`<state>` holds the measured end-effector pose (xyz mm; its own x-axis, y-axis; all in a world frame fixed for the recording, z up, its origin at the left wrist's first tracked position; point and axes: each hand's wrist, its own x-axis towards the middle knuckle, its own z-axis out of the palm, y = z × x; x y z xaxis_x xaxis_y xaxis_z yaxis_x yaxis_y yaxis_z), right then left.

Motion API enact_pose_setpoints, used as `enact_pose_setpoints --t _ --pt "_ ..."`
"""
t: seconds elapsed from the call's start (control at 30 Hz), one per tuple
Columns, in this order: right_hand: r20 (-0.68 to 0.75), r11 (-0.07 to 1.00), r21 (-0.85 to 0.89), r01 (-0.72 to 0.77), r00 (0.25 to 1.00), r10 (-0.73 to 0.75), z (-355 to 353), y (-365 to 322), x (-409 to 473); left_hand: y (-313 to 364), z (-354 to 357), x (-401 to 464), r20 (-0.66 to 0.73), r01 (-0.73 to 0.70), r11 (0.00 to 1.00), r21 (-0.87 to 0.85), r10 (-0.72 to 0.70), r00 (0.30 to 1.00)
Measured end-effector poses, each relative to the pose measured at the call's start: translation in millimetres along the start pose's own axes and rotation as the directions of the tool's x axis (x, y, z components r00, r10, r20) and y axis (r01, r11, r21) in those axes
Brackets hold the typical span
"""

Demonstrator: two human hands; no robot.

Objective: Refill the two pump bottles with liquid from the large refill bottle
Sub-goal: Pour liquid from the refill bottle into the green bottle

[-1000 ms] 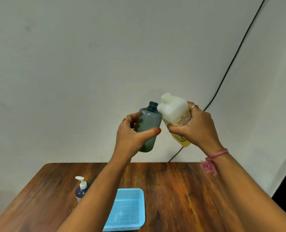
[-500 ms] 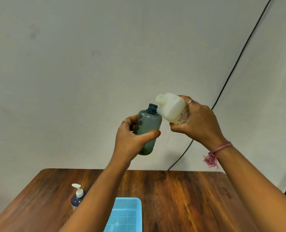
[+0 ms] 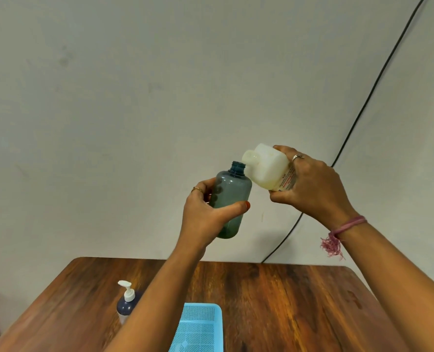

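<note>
A grey-blue bottle w/ no cap is held upright in the left hand, fingers wrapped round it. The big white refill bottle is gripped by the right hand & tipped, spout just above the open neck. Another pump bottle is stood on the tabletop, near a blue basket.

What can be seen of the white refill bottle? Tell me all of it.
The refill bottle looks like white, slightly translucent plastic, squarish, with a short spout and a printed label. It is tipped over to the left, spout just above and beside the open neck of the grey-blue bottle. The right hand grips its lower body. No stream of liquid is visible.
</note>
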<state>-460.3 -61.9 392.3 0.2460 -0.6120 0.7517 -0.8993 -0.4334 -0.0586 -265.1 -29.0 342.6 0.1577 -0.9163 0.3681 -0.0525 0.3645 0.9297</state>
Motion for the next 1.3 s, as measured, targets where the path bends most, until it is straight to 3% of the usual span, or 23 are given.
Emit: enact_pose_setpoints --t 1.3 --pt "-0.09 0.971 -0.165 0.175 0.977 -0.191 -12.6 -1.9 11.8 1.4 -1.9 -5.6 -0.016 -0.029 0.999 -0.043 0.028 0.999"
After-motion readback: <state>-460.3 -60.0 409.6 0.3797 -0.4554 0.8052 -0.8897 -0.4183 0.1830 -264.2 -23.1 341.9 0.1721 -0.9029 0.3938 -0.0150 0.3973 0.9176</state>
